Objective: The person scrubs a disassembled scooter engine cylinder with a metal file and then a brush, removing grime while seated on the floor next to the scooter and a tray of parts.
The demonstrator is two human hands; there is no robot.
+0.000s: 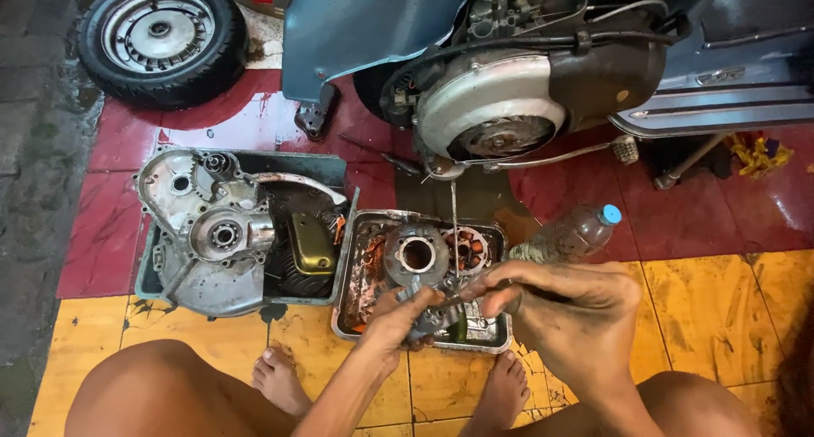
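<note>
My hands (475, 310) hide most of the small metal part (432, 318) they grip; the scooter (526, 64) is cut off by the top edge.

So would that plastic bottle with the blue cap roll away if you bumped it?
Probably. The plastic bottle lies on its side on the smooth tiled floor, so its round body could roll. It looks thin and nearly empty, likely light. The metal tray beside it might stop it.

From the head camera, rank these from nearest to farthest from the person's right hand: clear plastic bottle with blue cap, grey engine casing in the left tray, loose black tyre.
From the right hand:
1. Clear plastic bottle with blue cap, just above it.
2. Grey engine casing, in the left tray.
3. Loose black tyre, top left corner.
</note>
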